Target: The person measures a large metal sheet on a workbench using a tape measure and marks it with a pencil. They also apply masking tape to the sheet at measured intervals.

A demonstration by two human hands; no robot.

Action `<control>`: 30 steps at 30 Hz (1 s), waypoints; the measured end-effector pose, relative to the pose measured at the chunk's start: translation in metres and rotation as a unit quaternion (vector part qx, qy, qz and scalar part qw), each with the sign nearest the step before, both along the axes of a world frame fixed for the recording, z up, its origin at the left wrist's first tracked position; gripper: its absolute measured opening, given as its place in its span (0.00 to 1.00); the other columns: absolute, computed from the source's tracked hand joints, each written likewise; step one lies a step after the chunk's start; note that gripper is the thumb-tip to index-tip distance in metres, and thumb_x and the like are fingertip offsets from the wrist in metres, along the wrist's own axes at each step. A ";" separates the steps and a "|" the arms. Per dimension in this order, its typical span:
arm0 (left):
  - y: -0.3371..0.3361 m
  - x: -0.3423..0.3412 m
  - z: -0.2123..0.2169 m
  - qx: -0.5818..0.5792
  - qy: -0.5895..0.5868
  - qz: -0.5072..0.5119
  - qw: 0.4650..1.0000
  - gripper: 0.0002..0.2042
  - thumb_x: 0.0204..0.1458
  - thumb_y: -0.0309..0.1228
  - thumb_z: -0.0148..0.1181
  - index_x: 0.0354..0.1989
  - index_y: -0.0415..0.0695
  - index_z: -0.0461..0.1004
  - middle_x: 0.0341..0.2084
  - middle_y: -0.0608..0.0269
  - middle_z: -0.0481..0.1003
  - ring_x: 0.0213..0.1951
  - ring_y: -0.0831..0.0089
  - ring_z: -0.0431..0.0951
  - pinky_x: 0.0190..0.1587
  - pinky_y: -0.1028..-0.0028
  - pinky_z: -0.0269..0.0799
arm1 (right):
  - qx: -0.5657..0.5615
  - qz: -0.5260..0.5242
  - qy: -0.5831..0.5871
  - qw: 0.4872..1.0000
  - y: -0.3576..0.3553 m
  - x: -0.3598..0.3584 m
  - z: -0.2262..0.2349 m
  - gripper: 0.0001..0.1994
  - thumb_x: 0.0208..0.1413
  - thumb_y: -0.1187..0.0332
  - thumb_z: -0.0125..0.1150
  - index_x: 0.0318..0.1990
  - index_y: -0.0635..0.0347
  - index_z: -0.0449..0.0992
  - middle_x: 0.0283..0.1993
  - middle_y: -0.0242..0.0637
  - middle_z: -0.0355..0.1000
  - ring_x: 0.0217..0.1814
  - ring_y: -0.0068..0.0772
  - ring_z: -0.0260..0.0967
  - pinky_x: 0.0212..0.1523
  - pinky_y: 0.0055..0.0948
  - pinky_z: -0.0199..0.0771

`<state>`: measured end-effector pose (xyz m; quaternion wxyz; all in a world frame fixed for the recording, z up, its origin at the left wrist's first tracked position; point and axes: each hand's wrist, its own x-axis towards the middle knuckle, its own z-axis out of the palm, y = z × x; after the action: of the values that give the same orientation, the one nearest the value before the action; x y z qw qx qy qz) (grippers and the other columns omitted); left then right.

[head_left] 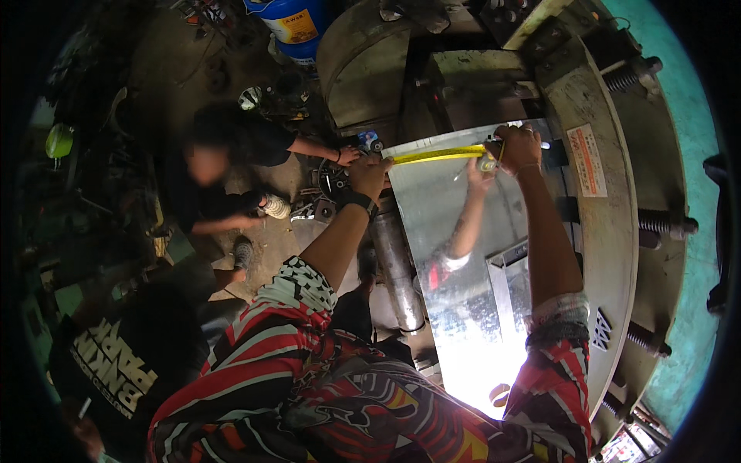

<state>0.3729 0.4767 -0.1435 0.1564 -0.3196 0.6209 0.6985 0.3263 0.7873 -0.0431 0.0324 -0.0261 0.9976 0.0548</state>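
A yellow tape measure (pixel 440 154) is stretched across the far end of a shiny metal sheet (pixel 463 309), which mirrors my right arm. My left hand (pixel 370 179) pinches the tape's end at the sheet's left edge. Over on the right, my right hand (pixel 521 147) is closed around the other end of the tape near the sheet's far right corner. A thin white, pen-like piece (pixel 545 145) sticks out beside its fingers. The tape's case is mostly hidden by the hand and its reflection.
A heavy machine frame (pixel 602 255) with large springs (pixel 668 224) runs along the right. Left of the sheet stands a metal cylinder (pixel 397 270). One person (pixel 231 162) crouches at the left, reaching toward loose parts; another (pixel 131 363) is nearer. A blue bucket (pixel 289 27) stands at the back.
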 end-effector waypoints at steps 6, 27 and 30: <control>-0.012 0.116 0.004 0.095 0.044 -0.042 0.994 0.11 0.56 0.31 0.73 0.39 0.38 0.78 0.28 0.66 0.76 0.27 0.78 0.74 0.33 0.76 0.75 | -0.059 0.097 0.140 0.984 0.036 0.149 0.013 0.17 0.49 0.46 0.74 0.37 0.46 0.83 0.36 0.30 0.81 0.47 0.43 0.75 0.49 0.45 0.69; 0.132 0.496 -0.006 -0.056 0.080 -0.038 0.994 0.09 0.59 0.27 0.69 0.44 0.41 0.77 0.31 0.65 0.80 0.35 0.76 0.79 0.39 0.73 0.76 | 0.060 0.060 -0.101 0.991 0.137 0.440 -0.003 0.16 0.62 0.46 0.53 0.40 0.39 0.84 0.44 0.29 0.82 0.51 0.42 0.78 0.55 0.47 0.74; 0.121 0.496 -0.006 -0.019 0.106 -0.020 0.994 0.11 0.59 0.27 0.68 0.47 0.41 0.76 0.33 0.63 0.79 0.36 0.75 0.79 0.40 0.73 0.77 | 0.061 0.063 -0.102 0.991 0.133 0.443 -0.001 0.15 0.63 0.46 0.52 0.42 0.38 0.84 0.46 0.26 0.82 0.53 0.39 0.77 0.58 0.46 0.70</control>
<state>0.8685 0.5977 -0.1493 0.0974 -0.2337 0.6533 0.7135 0.7696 0.9205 -0.0446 0.1323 -0.0921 0.9803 0.1142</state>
